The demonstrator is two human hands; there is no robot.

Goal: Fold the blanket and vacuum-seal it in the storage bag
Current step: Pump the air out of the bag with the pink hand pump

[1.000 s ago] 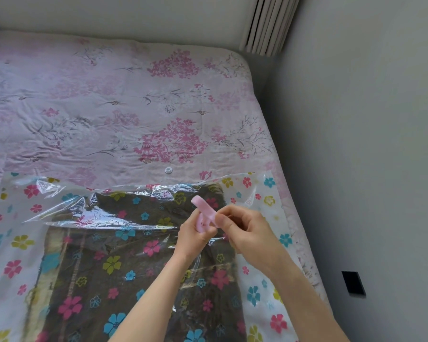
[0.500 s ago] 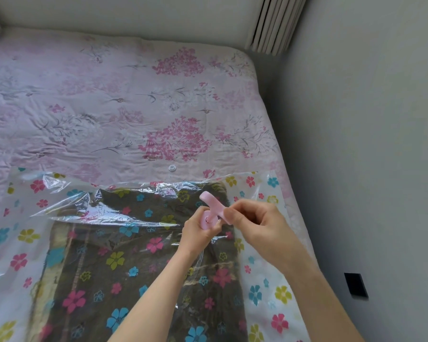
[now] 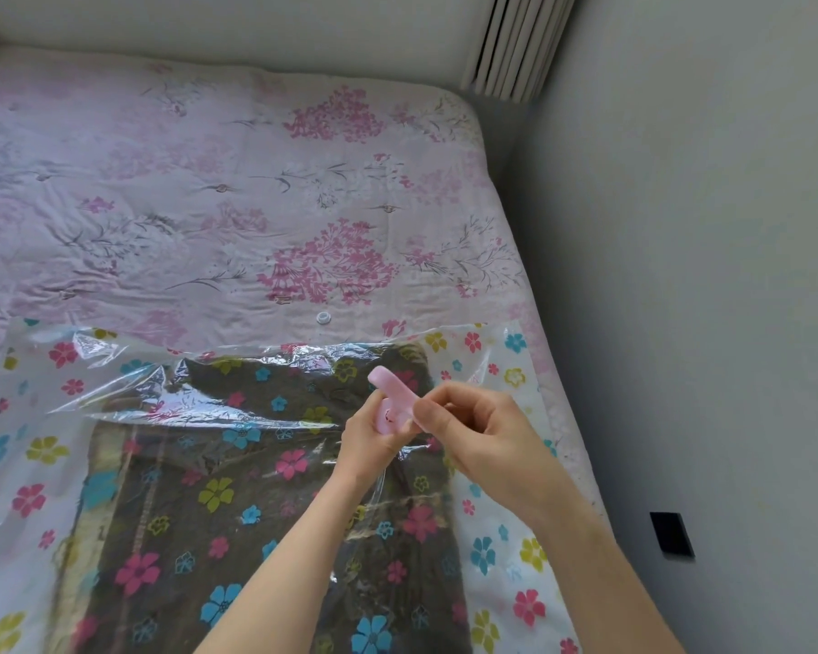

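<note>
A clear storage bag (image 3: 501,549) printed with coloured flowers lies flat on the bed. Inside it sits the folded dark brown blanket (image 3: 265,493). Above the bag's upper right part, both hands hold a small pink plastic clip (image 3: 390,401). My left hand (image 3: 369,441) grips its lower part from the left. My right hand (image 3: 473,431) pinches its other half from the right. The clip's upper arm sticks up and left, away from the lower one. A small white round valve (image 3: 323,317) lies just beyond the bag's far edge.
The bed carries a pink floral quilt (image 3: 237,191) reaching to the far wall. A grey wall (image 3: 704,299) runs close along the bed's right side, with a black socket (image 3: 671,533) low on it. A white radiator (image 3: 520,40) stands in the far corner.
The two hands have stayed together on the pink clip with little shift. The view has drifted slightly, so the bag and hands sit a bit differently in frame.
</note>
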